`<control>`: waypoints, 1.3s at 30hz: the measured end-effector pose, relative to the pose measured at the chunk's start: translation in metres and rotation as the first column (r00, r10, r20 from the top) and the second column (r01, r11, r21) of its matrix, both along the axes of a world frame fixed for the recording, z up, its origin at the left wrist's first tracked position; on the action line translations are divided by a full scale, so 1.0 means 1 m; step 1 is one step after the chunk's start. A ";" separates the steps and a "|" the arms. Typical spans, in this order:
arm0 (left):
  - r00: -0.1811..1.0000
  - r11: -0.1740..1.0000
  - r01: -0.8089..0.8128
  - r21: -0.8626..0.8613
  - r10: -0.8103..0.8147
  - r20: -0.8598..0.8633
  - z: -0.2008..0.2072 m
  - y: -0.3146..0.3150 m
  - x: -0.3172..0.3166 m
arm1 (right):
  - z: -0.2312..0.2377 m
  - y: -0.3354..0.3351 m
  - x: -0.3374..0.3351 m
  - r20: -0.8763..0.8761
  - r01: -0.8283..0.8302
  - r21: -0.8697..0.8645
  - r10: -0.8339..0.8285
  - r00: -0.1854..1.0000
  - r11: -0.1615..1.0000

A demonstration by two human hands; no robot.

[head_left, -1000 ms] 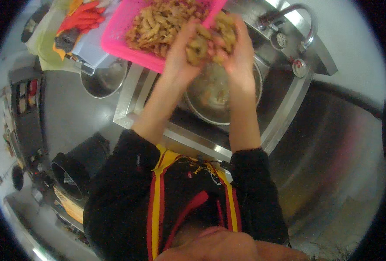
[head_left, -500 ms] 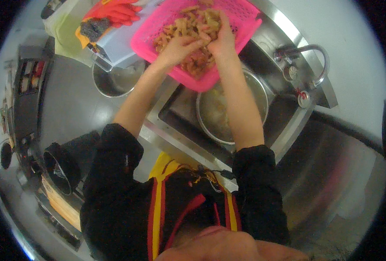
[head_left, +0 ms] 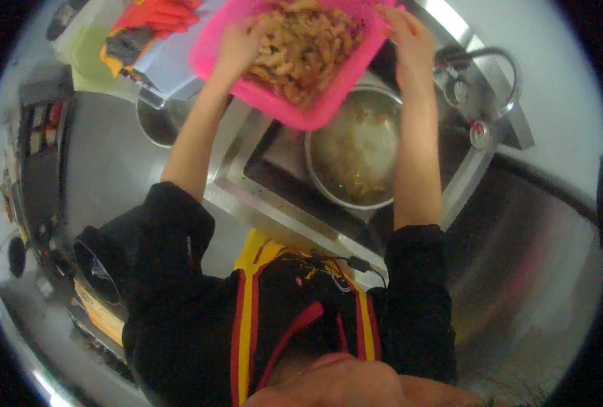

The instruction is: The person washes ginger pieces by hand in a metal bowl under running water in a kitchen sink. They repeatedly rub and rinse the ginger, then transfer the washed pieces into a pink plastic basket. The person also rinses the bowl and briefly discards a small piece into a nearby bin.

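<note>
A pink plastic basket [head_left: 293,117] with perforated walls holds many brownish-yellow food pieces [head_left: 308,44], wet-looking and too blurred to name. My left hand [head_left: 239,49] reaches over the basket's near left rim, beside the food; its fingers are smeared by motion. At the right rim, my right hand [head_left: 410,37] has its fingers curled on the basket's edge. Below the basket, a round metal pot [head_left: 355,152] stands in the sink, with cloudy liquid and bits of food in it.
The steel sink [head_left: 291,224] has a curved faucet [head_left: 515,81] on its right. Left of the basket lie red rubber gloves [head_left: 155,17] and a dark scrubber [head_left: 128,44] by a pale bin [head_left: 172,68]. Another metal pot [head_left: 155,122] stands beneath, and a black bucket [head_left: 101,264] further left.
Both hands have come off the food pieces and parted, the left to the basket's left side, the right to its right rim. More of the food and the pot now shows.
</note>
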State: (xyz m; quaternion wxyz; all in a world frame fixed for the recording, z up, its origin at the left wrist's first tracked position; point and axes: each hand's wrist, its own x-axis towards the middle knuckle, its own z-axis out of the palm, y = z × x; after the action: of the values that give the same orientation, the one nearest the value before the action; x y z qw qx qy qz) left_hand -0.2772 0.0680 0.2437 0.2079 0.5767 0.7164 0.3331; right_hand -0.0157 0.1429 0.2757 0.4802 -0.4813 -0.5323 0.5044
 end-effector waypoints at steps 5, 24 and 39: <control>0.969 0.991 -0.079 -0.105 0.052 -0.241 -0.017 0.018 0.003 | -0.060 -0.051 0.112 0.037 0.222 -0.220 -0.219 0.975 0.950; 0.891 0.838 0.252 -0.485 -0.397 -0.222 -0.234 -0.092 0.238 | -0.352 -0.143 0.202 0.693 -0.017 -0.596 0.525 0.494 0.803; 0.866 0.628 0.435 -0.645 -0.096 0.491 -0.295 -0.126 0.236 | -0.374 -0.249 0.145 0.072 -0.042 -0.659 0.118 0.990 0.751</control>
State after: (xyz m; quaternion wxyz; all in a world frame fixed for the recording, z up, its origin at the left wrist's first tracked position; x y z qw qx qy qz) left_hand -0.0414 -0.0584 -0.0514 0.6161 0.4605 0.6323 0.0928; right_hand 0.1291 -0.1063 -0.0985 0.2292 -0.6224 -0.3673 0.6521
